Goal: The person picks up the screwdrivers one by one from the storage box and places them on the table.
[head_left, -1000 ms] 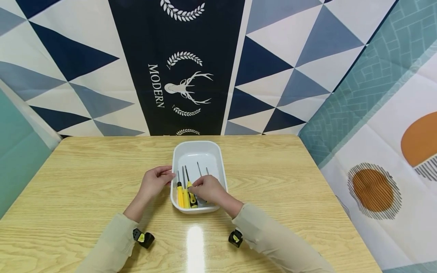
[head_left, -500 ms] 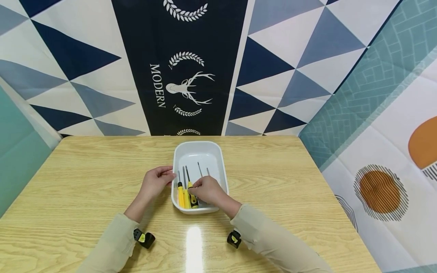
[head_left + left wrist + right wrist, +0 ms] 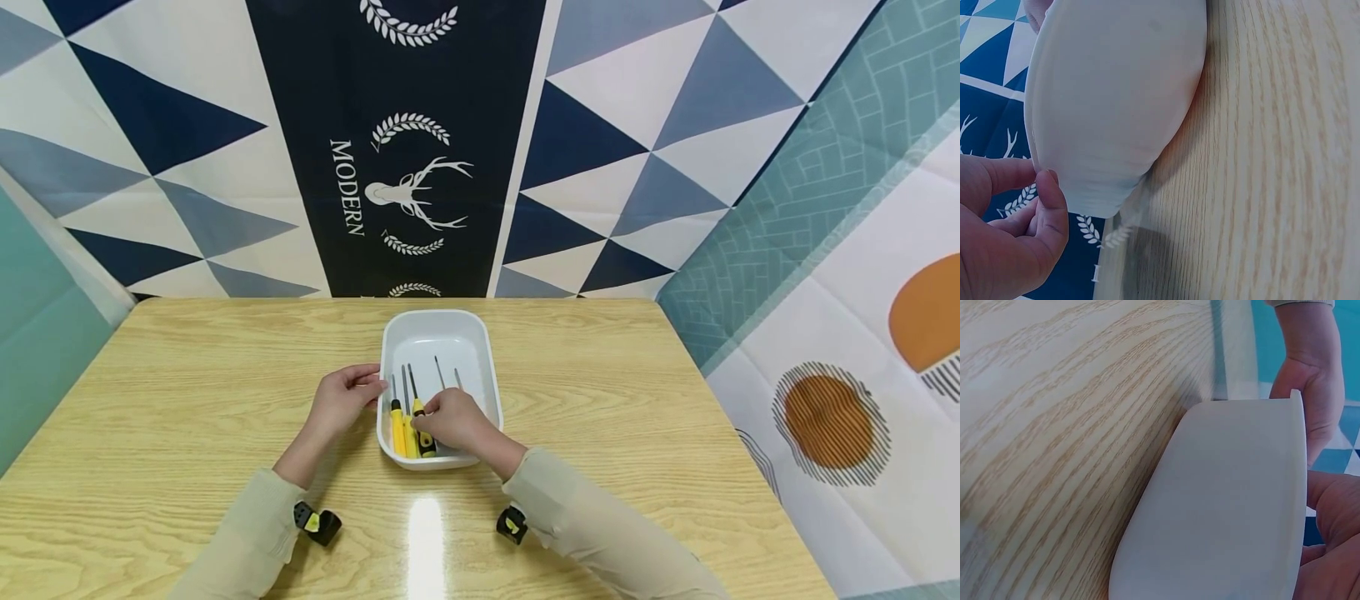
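Note:
A white plastic tray (image 3: pixel 442 333) stands on the table with several screwdrivers lying in it. My left hand (image 3: pixel 337 407) pinches the tray's left rim between thumb and finger, as the left wrist view also shows. Reaching in over the right wall, my right hand (image 3: pixel 459 419) pinches the handle of a yellow-and-black screwdriver (image 3: pixel 427 447). Left of that one lie a yellow screwdriver with a black collar (image 3: pixel 397 427) and another yellow screwdriver (image 3: pixel 410 435), shafts pointing away. Two thin metal shafts (image 3: pixel 440 373) show beyond my right hand, which hides their handles.
The wooden table (image 3: pixel 225 367) extends on both sides of the tray, its back edge against a patterned cloth (image 3: pixel 600 125). A strip of glare (image 3: pixel 426 542) lies on the tabletop in front. Dark wrist cameras (image 3: pixel 318 525) sit at both cuffs.
The right hand shifts very slightly left over the screwdriver handles. The left hand stays at the rim, and the tray keeps its place on the table.

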Available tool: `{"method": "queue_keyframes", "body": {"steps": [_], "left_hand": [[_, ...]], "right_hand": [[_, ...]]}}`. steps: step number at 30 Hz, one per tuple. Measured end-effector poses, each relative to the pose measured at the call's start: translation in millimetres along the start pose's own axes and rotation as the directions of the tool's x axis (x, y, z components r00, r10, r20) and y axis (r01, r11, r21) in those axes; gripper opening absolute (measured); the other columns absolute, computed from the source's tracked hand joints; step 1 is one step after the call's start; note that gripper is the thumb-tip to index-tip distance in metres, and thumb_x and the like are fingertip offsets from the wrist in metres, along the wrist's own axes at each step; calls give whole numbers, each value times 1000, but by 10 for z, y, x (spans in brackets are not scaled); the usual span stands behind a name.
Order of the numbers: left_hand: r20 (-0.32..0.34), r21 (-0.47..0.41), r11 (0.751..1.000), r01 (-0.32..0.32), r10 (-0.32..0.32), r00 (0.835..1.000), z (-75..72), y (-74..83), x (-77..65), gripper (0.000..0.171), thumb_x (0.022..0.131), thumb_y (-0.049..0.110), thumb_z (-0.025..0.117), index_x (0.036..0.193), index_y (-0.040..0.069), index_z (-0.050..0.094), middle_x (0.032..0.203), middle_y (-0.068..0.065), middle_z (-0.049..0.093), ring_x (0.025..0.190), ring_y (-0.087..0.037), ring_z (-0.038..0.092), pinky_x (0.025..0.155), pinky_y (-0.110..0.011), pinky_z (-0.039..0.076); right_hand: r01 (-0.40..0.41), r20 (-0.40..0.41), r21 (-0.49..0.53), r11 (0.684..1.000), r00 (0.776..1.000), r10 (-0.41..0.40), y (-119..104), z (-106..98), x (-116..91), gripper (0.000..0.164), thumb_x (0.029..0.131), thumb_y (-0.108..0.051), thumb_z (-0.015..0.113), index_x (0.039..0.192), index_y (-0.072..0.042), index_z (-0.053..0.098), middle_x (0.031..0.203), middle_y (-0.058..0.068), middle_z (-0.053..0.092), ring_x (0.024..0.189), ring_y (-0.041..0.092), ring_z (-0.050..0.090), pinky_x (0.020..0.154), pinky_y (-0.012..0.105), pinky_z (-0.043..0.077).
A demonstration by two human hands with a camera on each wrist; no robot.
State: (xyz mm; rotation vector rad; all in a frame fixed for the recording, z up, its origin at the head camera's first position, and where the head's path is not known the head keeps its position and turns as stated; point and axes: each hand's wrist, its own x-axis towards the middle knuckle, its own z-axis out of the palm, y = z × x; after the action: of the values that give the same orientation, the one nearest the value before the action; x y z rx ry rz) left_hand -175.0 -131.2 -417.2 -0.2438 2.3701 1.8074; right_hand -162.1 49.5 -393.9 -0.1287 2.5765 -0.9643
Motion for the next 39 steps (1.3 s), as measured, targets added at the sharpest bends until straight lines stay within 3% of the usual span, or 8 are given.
{"method": "queue_keyframes", "body": {"steps": [4,8,15,20,24,27,35,39], "left_hand": [[0,4,1000,1,-1,1000,2,1,-1,39,91,16,60,127,0,55,113,-17,59,82,-7,60,77,-27,57],[-2,3,1000,-2,2,1000,8,1,-2,39,91,16,60,127,-1,55,112,-17,59,82,-7,60,77,-27,57],[-2,5,1000,-9,9,1000,15,7,-5,39,91,15,59,127,-1,54,113,-18,59,84,-9,61,76,-26,57],[2,10,1000,-8,8,1000,16,8,-11,40,91,15,60,127,-2,54,113,-18,59,85,-11,62,76,-27,57],[2,7,1000,-6,6,1000,16,5,-5,39,92,15,59,127,-2,54,112,-17,59,84,-10,62,76,-27,57],[-1,3,1000,-9,9,1000,18,7,-7,39,91,14,60,127,-2,54,111,-17,60,82,-9,62,75,-25,57],[-10,2,1000,0,0,1000,24,3,-7,39,91,14,60,127,-1,54,111,-17,60,79,-6,60,76,-27,57],[-12,-1,1000,9,-9,1000,28,2,-19,40,91,15,60,127,-2,54,111,-16,60,79,-5,60,76,-26,57]], "right_hand": [[8,9,-3,1000,1000,-8,-16,-4,-7,23,83,-26,69,73,-6,62,66,-1,53,57,11,44,50,22,36],[2,20,-3,1000,1000,-2,-19,1,6,24,83,-25,68,70,-7,59,60,-1,44,53,11,38,47,22,31],[-25,23,-44,999,999,26,-30,13,23,35,84,-25,68,105,2,65,98,10,65,79,16,56,72,31,51],[-35,16,-68,997,999,37,-48,31,23,37,84,-23,67,110,3,63,106,12,66,87,18,58,82,35,53],[-12,11,-104,995,1000,13,-52,54,23,18,84,-19,66,78,-1,64,68,2,57,58,12,48,54,24,44],[11,11,-120,993,1000,-10,-54,79,19,35,85,-14,63,55,-11,45,49,-4,34,43,11,32,41,21,27],[10,8,-188,982,1000,-8,-51,135,4,19,85,-11,59,68,-9,50,60,1,43,51,14,41,44,22,34],[23,4,-229,973,1000,-23,-41,163,6,23,84,-8,58,63,-10,48,56,0,40,47,13,36,42,22,31]]}}
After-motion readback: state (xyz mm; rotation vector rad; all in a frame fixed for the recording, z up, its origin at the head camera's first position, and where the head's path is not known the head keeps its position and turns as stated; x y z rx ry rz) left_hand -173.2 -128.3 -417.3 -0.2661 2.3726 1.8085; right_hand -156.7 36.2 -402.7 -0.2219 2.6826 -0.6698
